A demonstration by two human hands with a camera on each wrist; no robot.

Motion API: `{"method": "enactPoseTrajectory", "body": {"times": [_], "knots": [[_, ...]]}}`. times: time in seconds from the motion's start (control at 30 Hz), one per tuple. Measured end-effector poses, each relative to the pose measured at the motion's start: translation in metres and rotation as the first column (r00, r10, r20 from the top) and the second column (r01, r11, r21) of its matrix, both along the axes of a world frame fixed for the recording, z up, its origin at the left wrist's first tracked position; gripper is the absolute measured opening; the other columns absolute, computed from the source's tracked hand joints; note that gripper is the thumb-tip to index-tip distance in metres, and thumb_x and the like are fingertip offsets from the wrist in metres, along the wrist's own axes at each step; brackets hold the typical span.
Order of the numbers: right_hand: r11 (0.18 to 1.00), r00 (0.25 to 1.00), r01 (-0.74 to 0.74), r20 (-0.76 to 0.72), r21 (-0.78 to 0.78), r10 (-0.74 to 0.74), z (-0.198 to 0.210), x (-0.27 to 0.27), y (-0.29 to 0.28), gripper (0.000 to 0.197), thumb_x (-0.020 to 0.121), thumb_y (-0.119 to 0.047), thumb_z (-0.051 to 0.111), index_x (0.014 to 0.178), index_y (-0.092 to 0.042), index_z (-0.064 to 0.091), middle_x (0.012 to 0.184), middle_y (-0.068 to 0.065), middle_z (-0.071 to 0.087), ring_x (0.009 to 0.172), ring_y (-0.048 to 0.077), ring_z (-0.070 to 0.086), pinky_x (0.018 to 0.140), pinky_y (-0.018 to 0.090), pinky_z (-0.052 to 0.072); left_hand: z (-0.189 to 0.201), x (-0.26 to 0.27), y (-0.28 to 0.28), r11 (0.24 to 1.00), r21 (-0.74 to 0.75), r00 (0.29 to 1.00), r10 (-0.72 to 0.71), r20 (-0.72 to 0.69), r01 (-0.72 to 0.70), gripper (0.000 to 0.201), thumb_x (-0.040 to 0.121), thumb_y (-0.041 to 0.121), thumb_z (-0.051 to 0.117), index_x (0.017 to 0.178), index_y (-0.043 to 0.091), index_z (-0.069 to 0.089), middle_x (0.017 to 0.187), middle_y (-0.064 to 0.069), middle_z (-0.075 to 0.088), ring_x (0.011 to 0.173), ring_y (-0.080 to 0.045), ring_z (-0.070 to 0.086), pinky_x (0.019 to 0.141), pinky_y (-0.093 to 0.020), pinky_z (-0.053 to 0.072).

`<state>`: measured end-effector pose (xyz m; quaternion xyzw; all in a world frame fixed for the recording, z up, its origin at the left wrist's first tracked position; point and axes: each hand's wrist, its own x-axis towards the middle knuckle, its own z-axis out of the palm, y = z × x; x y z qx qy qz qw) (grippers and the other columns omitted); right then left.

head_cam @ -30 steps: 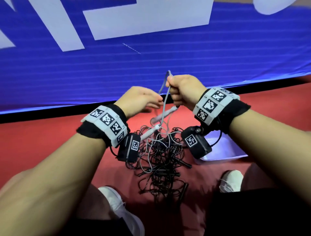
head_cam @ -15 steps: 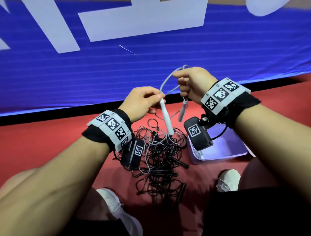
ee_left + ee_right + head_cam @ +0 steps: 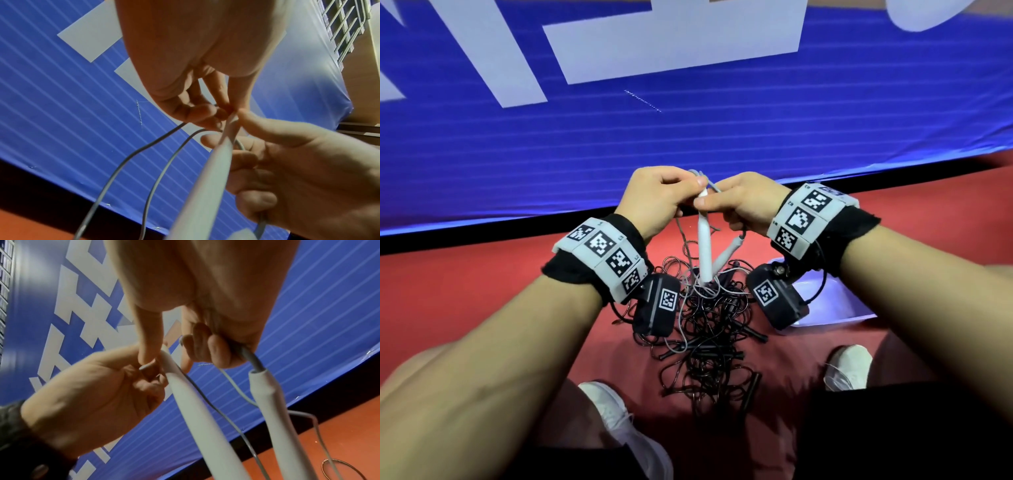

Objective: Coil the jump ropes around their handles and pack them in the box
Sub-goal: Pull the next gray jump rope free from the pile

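Observation:
My left hand [image 3: 683,192] pinches the top end of a white jump-rope handle [image 3: 704,251], which hangs straight down over the floor. My right hand [image 3: 717,204] meets it there, forefinger against the handle's tip [image 3: 164,353]. The right hand's other fingers [image 3: 213,350] curl round the grey cord [image 3: 252,360] just above the second white handle [image 3: 726,256], which dangles beside the first. More grey cord [image 3: 123,170] loops down from my left fingers [image 3: 205,112]. A tangled pile of black jump ropes [image 3: 709,339] lies on the red floor below. The pale plastic box [image 3: 839,313] sits to the right, partly hidden by my right wrist.
A blue banner with white shapes [image 3: 722,130] stands close in front, with a black strip along its base. My white shoes [image 3: 616,414] [image 3: 847,371] sit on either side of the pile on the red floor [image 3: 465,291].
My two hands have come together: the right hand dropped and moved left, the left hand rose. The first handle now hangs upright from both hands, and the second has swung in beside it.

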<state>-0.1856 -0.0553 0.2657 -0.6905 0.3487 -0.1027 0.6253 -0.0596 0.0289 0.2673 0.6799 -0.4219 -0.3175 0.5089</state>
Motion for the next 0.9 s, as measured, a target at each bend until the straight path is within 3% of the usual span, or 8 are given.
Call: {"method": "enactPoseTrajectory", "body": {"times": [0.07, 0.17, 0.27, 0.37, 0.5, 0.6, 0.7, 0.9], "knots": [[0.999, 1.000, 0.018, -0.013, -0.043, -0.018, -0.002, 0.002, 0.002, 0.015, 0.080, -0.014, 0.069, 0.079, -0.007, 0.056, 0.050, 0.000, 0.023, 0.045, 0.014, 0.019, 0.049, 0.029, 0.015, 0.000, 0.000, -0.001, 1.000, -0.021, 0.999, -0.003, -0.032, 0.002, 0.019, 0.088, 0.016, 0.068, 0.071, 0.017, 0.075, 0.068, 0.004, 0.069, 0.070, -0.013, 0.062, 0.079, -0.040, 0.055], [0.993, 0.995, 0.100, 0.008, -0.061, -0.100, 0.000, 0.004, -0.002, 0.038, 0.083, -0.016, 0.066, 0.054, -0.012, 0.043, 0.049, -0.001, 0.025, 0.046, 0.015, 0.020, 0.049, 0.028, 0.016, -0.001, -0.001, -0.001, 1.000, 0.027, 1.000, -0.003, -0.013, 0.003, 0.015, 0.091, 0.030, 0.064, 0.079, 0.027, 0.072, 0.079, 0.014, 0.069, 0.079, 0.000, 0.060, 0.080, -0.026, 0.050], [0.981, 0.978, 0.157, 0.121, 0.114, -0.170, 0.010, 0.003, -0.009, 0.031, 0.092, -0.017, 0.056, 0.062, -0.010, 0.052, 0.044, -0.003, 0.036, 0.038, 0.010, 0.028, 0.044, 0.023, 0.025, -0.006, -0.002, 0.001, 0.954, 0.230, 0.981, -0.179, -0.073, 0.191, 0.022, 0.076, 0.044, 0.068, 0.095, 0.034, 0.067, 0.109, 0.013, 0.067, 0.104, -0.001, 0.058, 0.087, -0.028, 0.043], [0.966, 0.965, 0.144, 0.188, 0.214, -0.186, 0.015, 0.002, -0.011, 0.028, 0.094, -0.015, 0.052, 0.068, -0.006, 0.053, 0.044, -0.002, 0.034, 0.038, 0.009, 0.023, 0.043, 0.023, 0.020, -0.009, -0.013, 0.005, 0.883, 0.258, 0.920, -0.384, -0.084, 0.392, 0.030, 0.081, 0.035, 0.072, 0.110, 0.032, 0.064, 0.112, 0.014, 0.067, 0.106, 0.001, 0.060, 0.097, -0.025, 0.042], [0.960, 0.959, 0.160, 0.194, 0.231, -0.206, 0.017, 0.001, -0.007, 0.025, 0.093, -0.019, 0.054, 0.073, -0.004, 0.056, 0.054, 0.001, 0.026, 0.043, 0.010, 0.018, 0.045, 0.022, 0.015, -0.010, -0.026, 0.005, 0.916, 0.263, 0.953, -0.296, -0.070, 0.304, 0.044, 0.071, 0.044, 0.067, 0.104, 0.015, 0.070, 0.114, -0.014, 0.069, 0.105, -0.024, 0.065, 0.100, -0.051, 0.048], [0.932, 0.938, 0.230, 0.191, 0.280, -0.289, 0.023, 0.000, -0.009, 0.023, 0.097, -0.020, 0.047, 0.081, -0.005, 0.055, 0.056, -0.001, 0.029, 0.042, 0.008, 0.020, 0.043, 0.020, 0.019, -0.014, -0.028, 0.001, 0.943, 0.256, 0.977, -0.201, -0.077, 0.214, 0.012, 0.090, 0.019, 0.058, 0.088, 0.010, 0.064, 0.106, -0.014, 0.070, 0.095, -0.028, 0.067, 0.100, -0.054, 0.047], [0.884, 0.902, 0.278, 0.214, 0.376, -0.374, 0.025, -0.002, -0.015, 0.027, 0.098, -0.013, 0.035, 0.075, -0.009, 0.048, 0.059, 0.000, 0.027, 0.041, 0.008, 0.021, 0.042, 0.020, 0.022, -0.019, -0.027, 0.000, 0.950, 0.251, 0.979, -0.158, -0.128, 0.186, 0.022, 0.097, 0.000, 0.046, 0.090, 0.019, 0.054, 0.104, -0.007, 0.068, 0.096, -0.021, 0.065, 0.098, -0.051, 0.046], [0.740, 0.830, 0.218, 0.277, 0.636, -0.483, 0.030, -0.005, -0.015, 0.033, 0.100, -0.014, 0.026, 0.081, -0.004, 0.051, 0.061, -0.002, 0.024, 0.046, 0.009, 0.018, 0.047, 0.020, 0.019, -0.017, -0.031, 0.002, 0.951, 0.161, 0.944, -0.222, -0.246, 0.266, 0.033, 0.096, -0.004, 0.045, 0.108, 0.024, 0.060, 0.119, -0.007, 0.066, 0.117, -0.022, 0.061, 0.102, -0.052, 0.043]]}}
